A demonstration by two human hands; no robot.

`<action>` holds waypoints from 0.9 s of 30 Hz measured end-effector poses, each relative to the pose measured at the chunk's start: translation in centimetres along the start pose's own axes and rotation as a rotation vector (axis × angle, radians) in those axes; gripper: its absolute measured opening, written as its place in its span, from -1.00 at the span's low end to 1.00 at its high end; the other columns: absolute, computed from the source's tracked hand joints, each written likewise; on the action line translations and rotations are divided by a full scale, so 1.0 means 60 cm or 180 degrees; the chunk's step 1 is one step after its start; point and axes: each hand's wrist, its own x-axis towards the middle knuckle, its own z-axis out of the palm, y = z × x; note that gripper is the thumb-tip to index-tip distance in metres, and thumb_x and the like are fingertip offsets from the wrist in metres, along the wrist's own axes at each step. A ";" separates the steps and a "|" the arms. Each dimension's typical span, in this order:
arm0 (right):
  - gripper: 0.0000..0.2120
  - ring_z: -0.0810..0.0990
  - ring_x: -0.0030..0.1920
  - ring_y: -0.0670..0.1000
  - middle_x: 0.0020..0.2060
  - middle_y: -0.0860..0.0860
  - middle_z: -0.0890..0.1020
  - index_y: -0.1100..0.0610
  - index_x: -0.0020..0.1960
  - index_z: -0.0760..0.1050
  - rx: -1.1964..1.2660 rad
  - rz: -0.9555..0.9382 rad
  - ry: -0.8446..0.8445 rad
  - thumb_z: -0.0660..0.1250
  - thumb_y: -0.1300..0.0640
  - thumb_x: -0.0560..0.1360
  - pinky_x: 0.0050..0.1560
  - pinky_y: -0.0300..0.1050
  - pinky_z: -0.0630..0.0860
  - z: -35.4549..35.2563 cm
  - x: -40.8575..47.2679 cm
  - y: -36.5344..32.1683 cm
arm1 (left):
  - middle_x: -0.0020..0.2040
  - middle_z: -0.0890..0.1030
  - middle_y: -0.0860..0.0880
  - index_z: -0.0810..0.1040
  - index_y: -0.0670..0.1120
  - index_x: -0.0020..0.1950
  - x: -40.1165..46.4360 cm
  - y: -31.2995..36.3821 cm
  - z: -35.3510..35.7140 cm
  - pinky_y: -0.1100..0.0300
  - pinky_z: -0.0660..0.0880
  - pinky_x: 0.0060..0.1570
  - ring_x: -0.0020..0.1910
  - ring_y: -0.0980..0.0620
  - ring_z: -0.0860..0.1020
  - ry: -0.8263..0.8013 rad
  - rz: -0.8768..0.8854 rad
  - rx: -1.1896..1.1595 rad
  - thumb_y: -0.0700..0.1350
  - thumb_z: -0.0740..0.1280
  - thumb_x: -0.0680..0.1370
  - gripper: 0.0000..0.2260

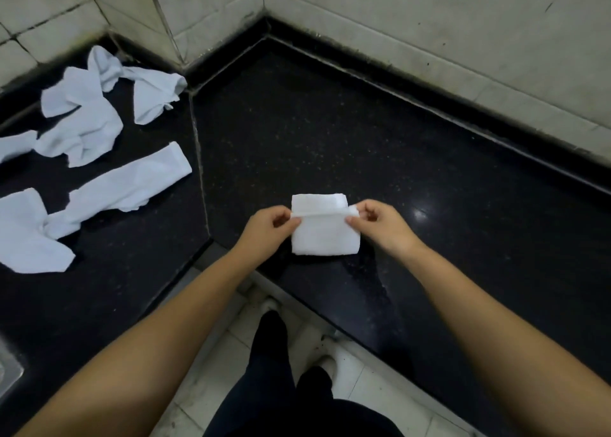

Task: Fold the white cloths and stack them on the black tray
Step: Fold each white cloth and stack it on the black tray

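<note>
1. On the black speckled tabletop (330, 132), near its front edge, sat a small white cloth (322, 235) folded into a neat rectangle, with another folded layer poking out just behind its top edge.
2. Both hands were on it. The left hand (264, 230) pinched the cloth's upper left corner, fingers curled in around the fold. The right hand (380, 223) did the same at the upper right corner, thumb and fingers closed on the edge. Between them the top edge was pulled into a straight line.
3. Over on the left section of the tabletop, well apart from the hands, lay the unfolded stuff: a crumpled pile of white cloths (82, 116) back near the wall, one rumpled cloth (155, 96) just beside it, a long strip-shaped cloth (129, 185) lying diagonally, and another loose cloth (26, 235) at the left edge touching the strip's lower end.
4. Grubby pale wall tiles (429, 23) ran behind the tabletop, meeting in a corner.
5. Down below you could see dark trousers (274, 370), white shoes (327, 364) and a pale tiled floor (211, 387).
6. Couldn't make out any black tray in this view.
</note>
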 end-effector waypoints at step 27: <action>-0.94 0.50 -0.03 0.08 -0.10 0.03 0.50 0.12 -0.04 0.39 -0.1900 0.1293 0.0293 0.21 0.14 0.50 0.19 0.00 0.41 0.061 0.086 -0.020 | 0.22 0.44 -0.13 0.48 -0.12 0.18 0.078 0.022 0.065 -0.01 0.28 0.20 0.24 -0.13 0.36 0.0278 -0.1126 0.2096 -0.07 0.19 0.57 -0.76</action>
